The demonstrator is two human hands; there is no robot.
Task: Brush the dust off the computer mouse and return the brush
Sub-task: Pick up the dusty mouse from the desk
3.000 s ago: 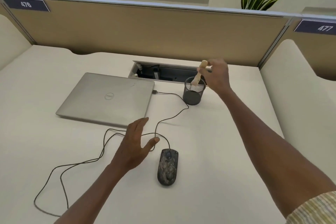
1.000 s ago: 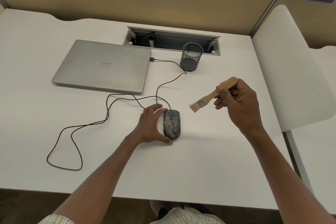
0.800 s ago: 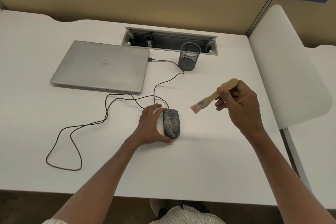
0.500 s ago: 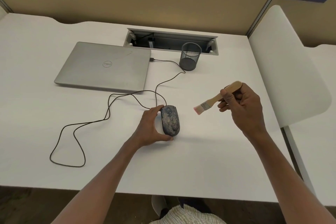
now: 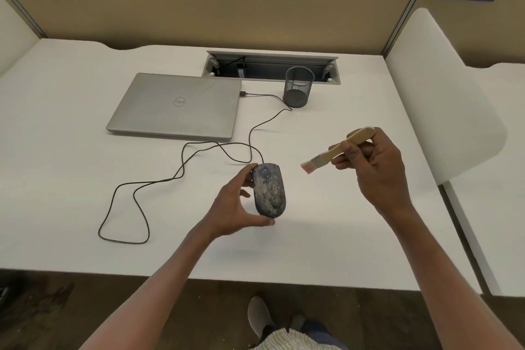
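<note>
Mouse point(image 5: 269, 190), light and dust-coated, was pinched by its sides in left hand point(image 5: 234, 209); right hand point(image 5: 377, 163), beside it, gripped the stiff wooden brush point(image 5: 339, 150) handle.

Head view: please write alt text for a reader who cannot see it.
A left hand holds a dusty mouse over a white desk, while the right hand holds a brush beside it, not touching. Behind: closed laptop, mesh cup.

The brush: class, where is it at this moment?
In the head view, the brush is held in the right hand, above the desk, its bristles pointing toward the mouse gripped by the left hand.
</note>
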